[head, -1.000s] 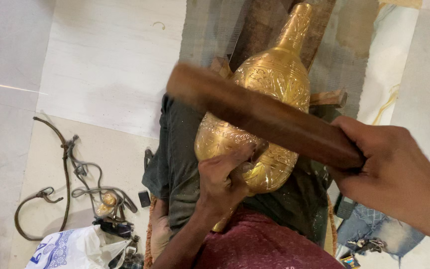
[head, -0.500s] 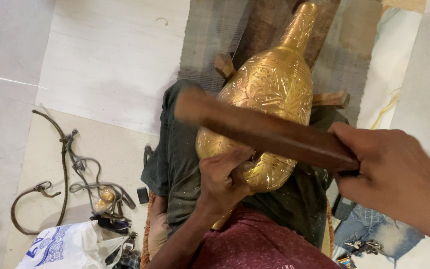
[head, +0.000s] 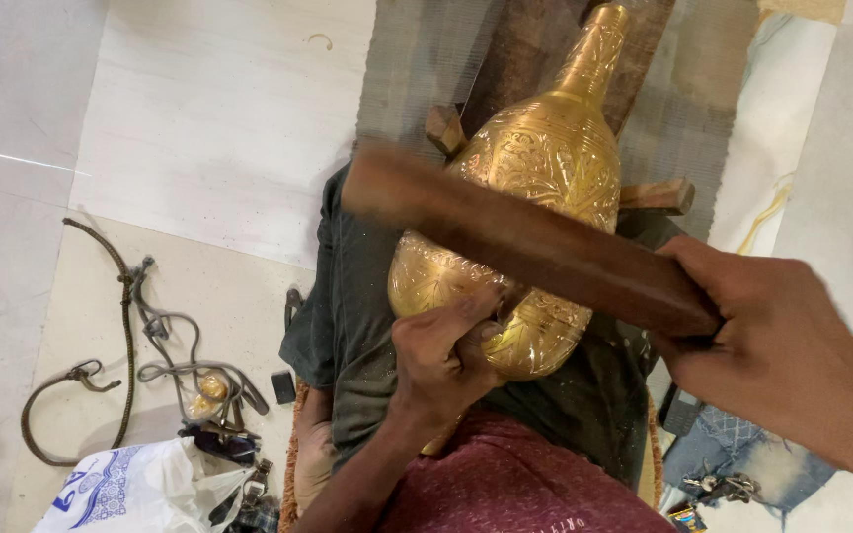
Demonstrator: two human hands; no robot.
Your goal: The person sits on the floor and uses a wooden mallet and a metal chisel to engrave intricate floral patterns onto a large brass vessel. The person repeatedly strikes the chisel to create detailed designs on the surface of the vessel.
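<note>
Shirt: a maroon shirt point(head: 515, 484) fills the bottom edge, just below the vase.
Left hand: the left hand point(head: 441, 360) presses against the lower belly of the vase, fingers curled shut around something small and thin; what it is cannot be told.
Right hand: the right hand point(head: 787, 350), right of the vase, is clamped around the near end of the mallet.
Mallet: a long dark wooden mallet point(head: 515, 242), blurred, lies slantwise across the front of the vase, its far end up and left of the vase's belly.
Vase: a golden metal vase point(head: 545, 163) with engraved leaf patterns lies on the person's lap, wide base towards the shirt, narrow neck pointing away to the top edge.
Cloth: dark grey-green cloth point(head: 348, 316) covers the lap under and left of the vase.
Pegs: two short wooden pegs point(head: 659, 195) stick out on either side of the vase's shoulder.
Plank: a dark wooden plank point(head: 525, 49) runs under the vase's neck, lying on a grey mat.
Cord: a brown cord point(head: 125, 326) and grey straps lie tangled on the floor, well left of the vase.
Bag: a white bag point(head: 125, 489) with blue print sits at the bottom left, well apart from the vase.
Floor: pale tiles point(head: 209, 109) spread left of the vase.
</note>
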